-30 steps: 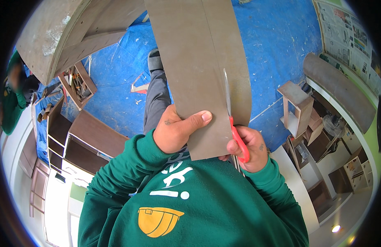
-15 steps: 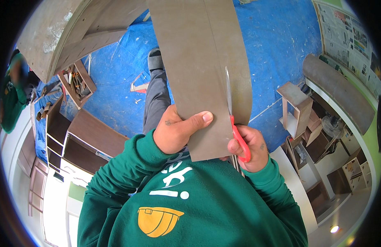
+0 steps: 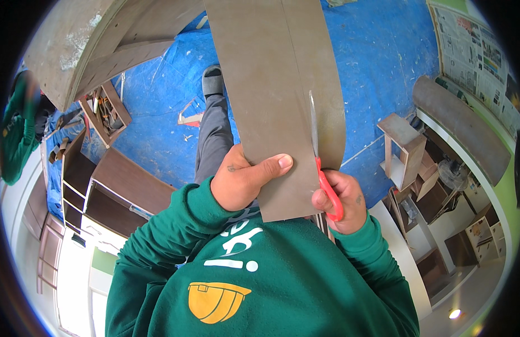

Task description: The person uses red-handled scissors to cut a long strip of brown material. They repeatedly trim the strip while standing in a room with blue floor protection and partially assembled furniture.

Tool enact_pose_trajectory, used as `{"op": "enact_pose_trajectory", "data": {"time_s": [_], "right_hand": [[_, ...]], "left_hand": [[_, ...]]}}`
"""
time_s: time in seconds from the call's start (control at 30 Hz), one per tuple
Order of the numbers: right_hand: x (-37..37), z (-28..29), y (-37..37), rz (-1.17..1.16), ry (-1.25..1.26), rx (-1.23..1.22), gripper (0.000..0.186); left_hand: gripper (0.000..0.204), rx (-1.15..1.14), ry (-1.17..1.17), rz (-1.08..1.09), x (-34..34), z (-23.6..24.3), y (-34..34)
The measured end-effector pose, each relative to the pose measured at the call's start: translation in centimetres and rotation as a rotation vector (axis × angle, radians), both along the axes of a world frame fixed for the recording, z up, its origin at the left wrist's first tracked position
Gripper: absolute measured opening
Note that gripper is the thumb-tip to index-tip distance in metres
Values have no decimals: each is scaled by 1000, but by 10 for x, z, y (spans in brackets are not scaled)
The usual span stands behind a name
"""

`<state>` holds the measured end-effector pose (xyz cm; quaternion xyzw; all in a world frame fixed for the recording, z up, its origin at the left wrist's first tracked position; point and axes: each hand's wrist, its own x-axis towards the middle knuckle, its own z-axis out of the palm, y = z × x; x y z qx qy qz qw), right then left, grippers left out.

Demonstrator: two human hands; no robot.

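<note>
A long brownish-grey flexible sheet (image 3: 265, 84) stretches away from my body, with a thin line running lengthwise along it. My left hand (image 3: 243, 177) grips its near left edge, thumb flat on top and fingers hidden underneath. Red-handled scissors (image 3: 329, 196) are in my right hand (image 3: 350, 202), whose fingers pass through the handle loops. One scissor blade lies over the sheet, pointing away along the cut; the other blade is hidden below. Right of the blade, the strip of sheet curves downward, apart from the main piece near my hand.
Blue tarp (image 3: 378, 73) covers the floor. A wooden tool box (image 3: 105, 115) and a dark cabinet (image 3: 128, 191) stand at left, beneath a large wooden panel (image 3: 74, 50). At right are a small wooden frame (image 3: 403, 149), a fan (image 3: 454, 171) and a rolled sheet (image 3: 462, 126). Another person (image 3: 21, 129) is at far left.
The sheet and both hands have shifted very slightly to the right. The scissors keep nearly the same place and angle on the sheet. The person at far left has moved.
</note>
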<state>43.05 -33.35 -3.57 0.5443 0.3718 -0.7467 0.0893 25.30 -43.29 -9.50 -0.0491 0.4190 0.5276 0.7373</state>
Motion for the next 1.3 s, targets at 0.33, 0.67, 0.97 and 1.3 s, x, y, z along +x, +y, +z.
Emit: {"op": "enact_pose_trajectory", "data": {"time_s": [0.33,0.67,0.97,1.3], "right_hand": [[2,-1,-2,-44,-44,-108,40],[3,-7,-2,-65,-31,-134,42],[2,-9,1,3,-9,-7,42],[-2,-9,5,52,-14,5,45]], "left_hand": [[32,-12,-33,2,-1,0,0],[43,-144,-129,50,-16,-13,15],[33,-105,22,18,-13,-10,14],[31,-120,-7,39,-15,-10,18]]}}
